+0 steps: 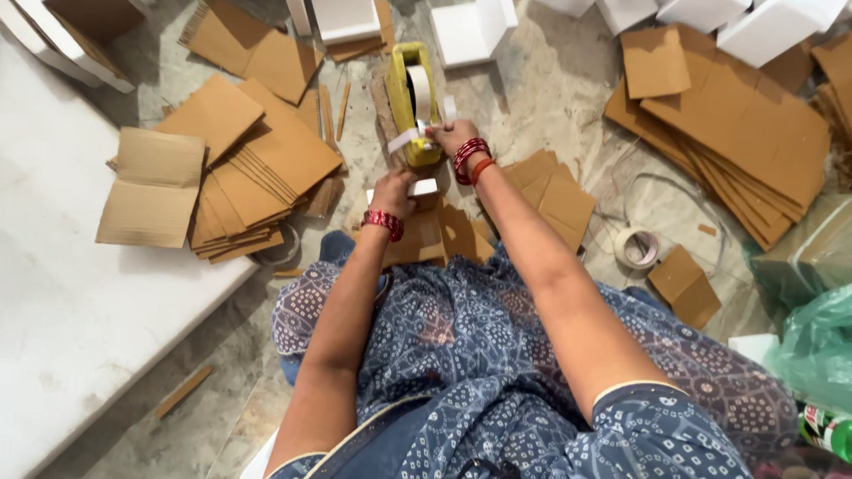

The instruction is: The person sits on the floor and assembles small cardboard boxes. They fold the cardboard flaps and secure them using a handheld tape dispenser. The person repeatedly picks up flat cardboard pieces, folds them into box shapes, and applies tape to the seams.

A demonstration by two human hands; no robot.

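Marbled stone floor (568,98), mottled grey and beige, fills the view from above, strewn with cut cardboard. At nine o'clock a smooth white slab (71,302) runs along the left edge. Just right of it, at ten o'clock, lies a fanned stack of flat brown corrugated sheets (240,177), with one creased, folded piece on top at its left.

Near the centre, the left hand (393,191), wearing red bangles at the wrist, has its fingers curled down onto a small white-topped box (424,188) that rests on folded cardboard pieces in front of the person's lap. Just beyond, at twelve o'clock, stands a yellow tape dispenser (406,98) holding a roll of pale tape. The right hand (454,137), with red and orange bangles, is at the dispenser's near end, fingertips pinched together on a strip of tape (404,139) drawn out to the left.

Blue patterned fabric (497,355) covers the lap at six o'clock. At three o'clock a loose roll of tape (635,248) lies on the floor beside a small cardboard square. At two o'clock sits a broad pile of large brown sheets (745,133), with white foam blocks (772,27) behind it at one o'clock. Green plastic bags (821,341) bunch at four o'clock.
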